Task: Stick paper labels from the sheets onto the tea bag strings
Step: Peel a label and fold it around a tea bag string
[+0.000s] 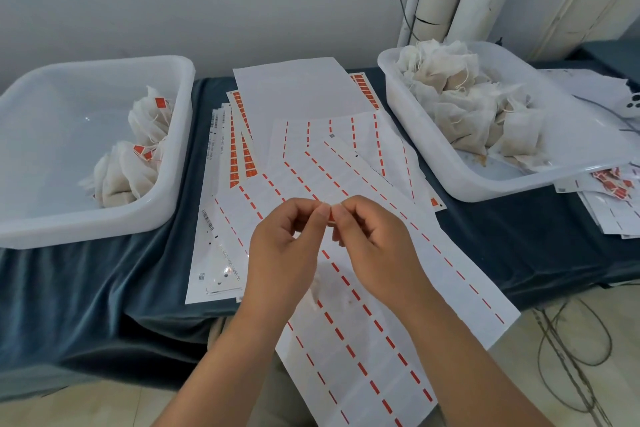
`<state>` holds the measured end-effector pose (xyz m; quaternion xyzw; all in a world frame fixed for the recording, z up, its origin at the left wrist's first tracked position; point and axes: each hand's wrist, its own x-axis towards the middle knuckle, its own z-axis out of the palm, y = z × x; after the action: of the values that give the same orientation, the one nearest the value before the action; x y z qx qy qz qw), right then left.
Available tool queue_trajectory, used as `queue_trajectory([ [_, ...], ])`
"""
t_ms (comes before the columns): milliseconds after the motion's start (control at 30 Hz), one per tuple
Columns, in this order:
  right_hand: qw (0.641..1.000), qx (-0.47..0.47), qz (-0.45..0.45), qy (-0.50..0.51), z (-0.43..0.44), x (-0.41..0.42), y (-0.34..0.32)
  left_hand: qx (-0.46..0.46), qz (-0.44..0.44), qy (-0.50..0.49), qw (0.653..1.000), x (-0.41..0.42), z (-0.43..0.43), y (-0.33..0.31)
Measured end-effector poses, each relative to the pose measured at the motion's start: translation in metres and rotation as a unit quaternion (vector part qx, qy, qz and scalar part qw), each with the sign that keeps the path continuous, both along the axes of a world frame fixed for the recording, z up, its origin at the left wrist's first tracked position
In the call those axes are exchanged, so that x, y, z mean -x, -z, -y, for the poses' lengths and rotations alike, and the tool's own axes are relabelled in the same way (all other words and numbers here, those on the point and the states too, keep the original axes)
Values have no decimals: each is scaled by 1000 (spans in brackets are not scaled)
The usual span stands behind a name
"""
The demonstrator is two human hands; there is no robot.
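The blue-draped table (86,288) bears a left tub (86,226), a right tub (485,184) and label sheets (346,156) spread between them

Both hands, left hand (284,243) and right hand (370,239), pinch one red label (330,217).

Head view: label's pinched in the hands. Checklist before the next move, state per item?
1. Label pinched by the left hand and the right hand: ok.
2. String caught inside the label: cannot tell, the fingertips cover it.
3. Tea bag hanging below: cannot tell, only a blurred pale shape shows under the hands.
4. Left bin has room beside its labelled bags: ok.
5. Right bin holds unlabelled bags: ok.
6. Sheet with orange labels within view on the table: ok.
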<state>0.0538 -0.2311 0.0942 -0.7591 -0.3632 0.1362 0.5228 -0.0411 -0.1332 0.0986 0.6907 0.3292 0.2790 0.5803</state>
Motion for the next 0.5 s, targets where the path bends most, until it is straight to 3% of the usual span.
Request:
queue_trajectory([
  [500,999,9,27,15,2,-2,0,2,-16,9,1000,-1,-7,2],
])
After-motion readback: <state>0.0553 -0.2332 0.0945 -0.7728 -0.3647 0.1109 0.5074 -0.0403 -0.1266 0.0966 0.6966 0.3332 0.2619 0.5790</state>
